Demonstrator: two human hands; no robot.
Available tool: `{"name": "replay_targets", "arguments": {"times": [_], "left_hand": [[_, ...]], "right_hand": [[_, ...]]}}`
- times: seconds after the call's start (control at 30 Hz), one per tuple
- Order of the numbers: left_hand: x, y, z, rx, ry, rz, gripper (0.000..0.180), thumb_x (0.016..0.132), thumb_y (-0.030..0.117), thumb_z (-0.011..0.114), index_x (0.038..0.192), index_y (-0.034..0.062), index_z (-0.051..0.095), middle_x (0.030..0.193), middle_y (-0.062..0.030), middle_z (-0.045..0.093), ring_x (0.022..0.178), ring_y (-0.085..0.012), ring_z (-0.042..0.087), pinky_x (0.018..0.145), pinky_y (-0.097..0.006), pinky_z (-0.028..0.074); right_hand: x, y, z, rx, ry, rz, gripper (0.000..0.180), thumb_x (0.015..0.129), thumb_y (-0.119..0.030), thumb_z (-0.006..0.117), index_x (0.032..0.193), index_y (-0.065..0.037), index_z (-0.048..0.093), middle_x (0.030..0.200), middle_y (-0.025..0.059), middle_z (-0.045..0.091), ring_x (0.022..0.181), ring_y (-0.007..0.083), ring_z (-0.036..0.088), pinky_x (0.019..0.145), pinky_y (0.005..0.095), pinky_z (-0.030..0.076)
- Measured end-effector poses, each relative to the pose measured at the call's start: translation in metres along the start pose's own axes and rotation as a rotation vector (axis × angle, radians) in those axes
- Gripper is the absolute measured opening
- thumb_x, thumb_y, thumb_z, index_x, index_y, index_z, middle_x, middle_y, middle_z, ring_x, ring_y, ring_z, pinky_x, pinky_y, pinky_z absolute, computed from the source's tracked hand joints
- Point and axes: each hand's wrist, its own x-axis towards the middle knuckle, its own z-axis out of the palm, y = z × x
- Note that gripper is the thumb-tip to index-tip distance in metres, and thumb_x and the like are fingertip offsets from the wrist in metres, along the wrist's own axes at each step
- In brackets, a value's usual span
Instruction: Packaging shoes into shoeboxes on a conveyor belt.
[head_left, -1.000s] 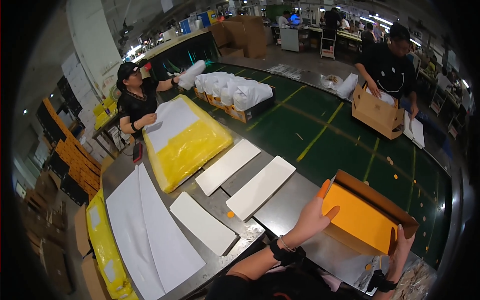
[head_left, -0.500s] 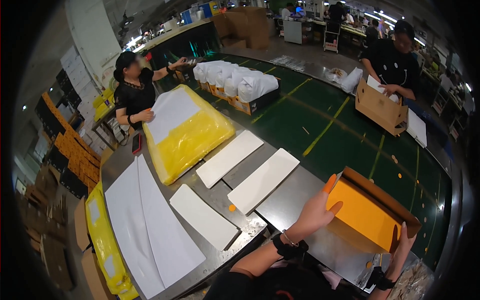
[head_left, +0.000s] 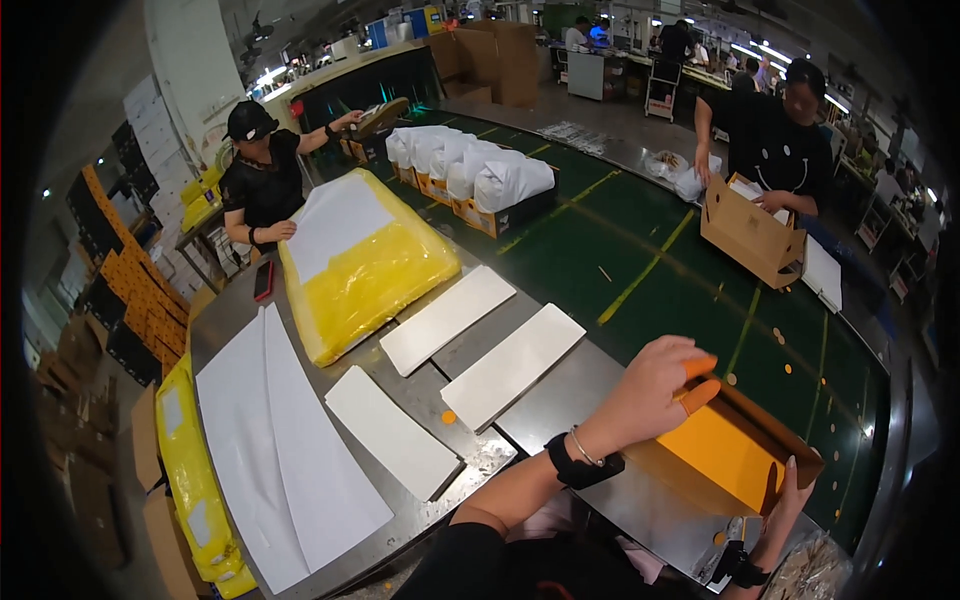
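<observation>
A flat brown cardboard box with an orange-yellow face lies tilted on the metal table at the lower right. My left hand, with orange finger covers on two fingertips and a black band on the wrist, is curled over the box's upper left edge. My right hand holds the box's lower right corner from below, fingers on the brown rim. Only part of that hand shows.
Three white flat boards lie on the table beside large white sheets and a big yellow plastic bag. A person in black stands at the far left end. Another person handles a cardboard box by the green floor. White sacks sit behind.
My left hand went from spread fingers above the box to curled over its upper edge. The box has shifted a little toward me; the person at the far left reached away to the right.
</observation>
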Motion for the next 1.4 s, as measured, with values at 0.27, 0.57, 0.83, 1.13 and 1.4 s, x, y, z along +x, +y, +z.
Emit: {"name": "replay_targets", "arguments": {"times": [0.27,0.57,0.83,1.13,1.4], "left_hand": [[-0.042,-0.007,0.012,0.069,0.089,0.089,0.023,0.086,0.013,0.07,0.107,0.0023,0.069,0.108,-0.0118,0.067,0.105,-0.031,0.06,0.1,-0.043,0.045],[-0.077,-0.026,0.023,0.166,0.013,0.041,0.024,0.085,0.012,0.07,0.107,0.0027,0.07,0.115,-0.0099,0.066,0.114,-0.0297,0.058,0.105,-0.047,0.042],[-0.088,-0.038,0.035,0.147,0.125,0.088,0.027,0.082,0.011,0.072,0.108,0.0037,0.07,0.115,-0.0069,0.067,0.114,-0.0272,0.059,0.103,-0.047,0.042],[-0.083,-0.049,0.038,0.114,0.144,0.138,0.027,0.08,0.012,0.073,0.106,0.0036,0.069,0.117,-0.0053,0.064,0.114,-0.0255,0.056,0.102,-0.048,0.041],[-0.095,-0.045,0.042,0.141,0.157,0.106,0.029,0.079,0.012,0.073,0.106,0.0036,0.069,0.12,-0.0056,0.062,0.115,-0.0269,0.055,0.104,-0.047,0.04]], "right_hand": [[-0.006,-0.023,0.005,-0.118,-0.1,-0.077,0.042,0.088,-0.019,0.062,0.127,-0.007,0.051,0.137,0.0147,0.05,0.131,0.0251,0.044,0.114,0.0374,0.027],[-0.027,-0.027,-0.007,-0.662,-0.447,-0.163,0.046,0.087,-0.022,0.058,0.128,-0.002,0.057,0.154,0.0179,0.036,0.143,0.0341,0.033,0.116,0.0416,0.024],[-0.041,0.001,0.0,-0.829,-0.278,-0.402,0.051,0.089,-0.023,0.056,0.134,0.001,0.054,0.157,0.0192,0.032,0.143,0.0388,0.033,0.114,0.0454,0.03],[-0.026,-0.032,0.007,-1.175,-0.414,-0.479,0.07,0.08,-0.022,0.067,0.142,-0.002,0.045,0.157,0.019,0.031,0.147,0.0398,0.022,0.12,0.0523,0.015],[0.016,-0.08,0.068,-1.263,-0.79,-0.4,0.11,0.047,-0.033,0.088,0.144,-0.005,0.044,0.157,0.0179,0.031,0.149,0.0414,0.013,0.12,0.0538,0.008]]}}
